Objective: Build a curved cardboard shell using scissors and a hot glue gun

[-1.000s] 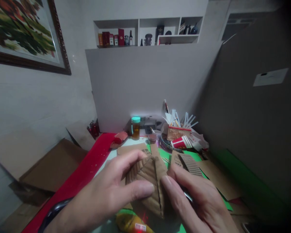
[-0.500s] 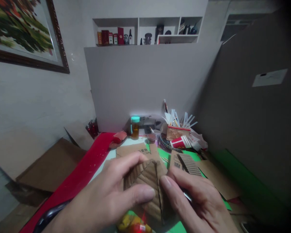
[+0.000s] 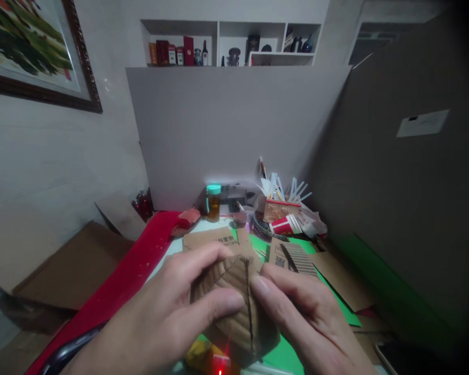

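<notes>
Cardboard [image 3: 233, 330] clasped in left hand [image 3: 180, 302], right hand [image 3: 305, 312] pinching beside its seam [image 3: 250, 323]: shaping, seemingly; next move wants steady, even pressure!

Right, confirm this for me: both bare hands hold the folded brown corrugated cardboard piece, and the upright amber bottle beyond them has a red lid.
Not quite: in the head view, the lid of the upright amber bottle is turquoise. The bare left hand and bare right hand do hold the folded brown corrugated cardboard piece.
</notes>
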The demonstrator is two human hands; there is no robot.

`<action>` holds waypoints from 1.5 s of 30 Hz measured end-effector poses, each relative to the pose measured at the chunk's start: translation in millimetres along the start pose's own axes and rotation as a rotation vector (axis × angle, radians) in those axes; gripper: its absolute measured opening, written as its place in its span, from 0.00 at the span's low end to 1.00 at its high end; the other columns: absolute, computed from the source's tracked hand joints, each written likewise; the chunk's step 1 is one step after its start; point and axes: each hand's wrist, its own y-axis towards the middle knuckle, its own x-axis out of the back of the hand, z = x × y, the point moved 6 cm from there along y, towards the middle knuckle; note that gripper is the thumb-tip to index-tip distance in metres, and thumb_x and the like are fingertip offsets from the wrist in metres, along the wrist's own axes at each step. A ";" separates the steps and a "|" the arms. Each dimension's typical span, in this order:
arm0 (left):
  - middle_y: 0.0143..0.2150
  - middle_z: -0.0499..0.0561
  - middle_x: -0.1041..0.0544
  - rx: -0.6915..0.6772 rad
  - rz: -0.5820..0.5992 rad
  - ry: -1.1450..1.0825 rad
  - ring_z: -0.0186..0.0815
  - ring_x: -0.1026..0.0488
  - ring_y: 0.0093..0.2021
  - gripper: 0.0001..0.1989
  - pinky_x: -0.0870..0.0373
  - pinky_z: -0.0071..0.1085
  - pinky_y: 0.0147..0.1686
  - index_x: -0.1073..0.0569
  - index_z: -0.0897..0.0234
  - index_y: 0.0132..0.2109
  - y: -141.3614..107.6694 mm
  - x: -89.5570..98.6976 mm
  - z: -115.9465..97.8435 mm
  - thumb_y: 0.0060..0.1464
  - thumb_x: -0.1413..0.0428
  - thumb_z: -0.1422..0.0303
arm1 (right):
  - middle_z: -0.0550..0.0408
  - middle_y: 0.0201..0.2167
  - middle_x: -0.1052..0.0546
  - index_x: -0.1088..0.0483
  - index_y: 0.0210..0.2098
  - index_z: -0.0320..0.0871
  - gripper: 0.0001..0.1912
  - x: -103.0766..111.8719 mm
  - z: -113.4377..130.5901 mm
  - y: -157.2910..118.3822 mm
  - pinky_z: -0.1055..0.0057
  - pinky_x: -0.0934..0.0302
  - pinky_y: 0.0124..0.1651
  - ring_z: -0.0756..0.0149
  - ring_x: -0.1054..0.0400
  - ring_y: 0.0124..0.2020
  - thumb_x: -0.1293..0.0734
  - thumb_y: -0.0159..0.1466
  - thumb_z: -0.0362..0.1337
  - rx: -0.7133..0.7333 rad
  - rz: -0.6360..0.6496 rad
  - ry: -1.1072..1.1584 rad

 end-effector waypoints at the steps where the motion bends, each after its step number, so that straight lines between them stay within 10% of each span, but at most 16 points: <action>1: 0.38 0.40 0.21 0.007 -0.007 0.019 0.36 0.26 0.47 0.03 0.32 0.21 0.40 0.24 0.51 0.41 -0.3 0.6 1.9 0.59 0.41 0.65 | 0.60 0.17 0.43 0.46 0.19 0.44 0.25 -0.6 -1.3 0.5 0.74 0.48 0.23 0.69 0.44 0.19 0.44 0.72 0.43 -0.020 0.010 0.024; 19: 0.43 0.45 0.19 -0.072 -0.195 0.199 0.40 0.24 0.43 0.12 0.30 0.25 0.39 0.21 0.48 0.44 -3.2 7.5 12.7 0.54 0.40 0.54 | 0.58 0.21 0.35 0.39 0.24 0.44 0.20 -8.0 -7.4 -3.6 0.71 0.48 0.27 0.68 0.38 0.24 0.47 0.71 0.41 -0.065 0.094 -0.032; 35: 0.28 0.47 0.29 0.045 -0.138 -0.022 0.34 0.33 0.29 0.20 0.39 0.27 0.28 0.30 0.61 0.28 6.9 -10.3 -1.4 0.60 0.50 0.52 | 0.62 0.22 0.39 0.44 0.25 0.43 0.19 -11.7 -10.2 -7.2 0.74 0.48 0.29 0.72 0.42 0.25 0.44 0.71 0.41 -0.068 0.056 -0.050; 45: 0.27 0.43 0.27 -0.071 -0.205 -0.050 0.30 0.31 0.30 0.13 0.35 0.23 0.32 0.26 0.60 0.29 9.5 -17.3 -2.7 0.62 0.46 0.62 | 0.63 0.21 0.38 0.35 0.25 0.43 0.18 -14.7 -0.3 -5.5 0.72 0.51 0.27 0.72 0.45 0.23 0.44 0.71 0.38 -0.107 0.056 0.031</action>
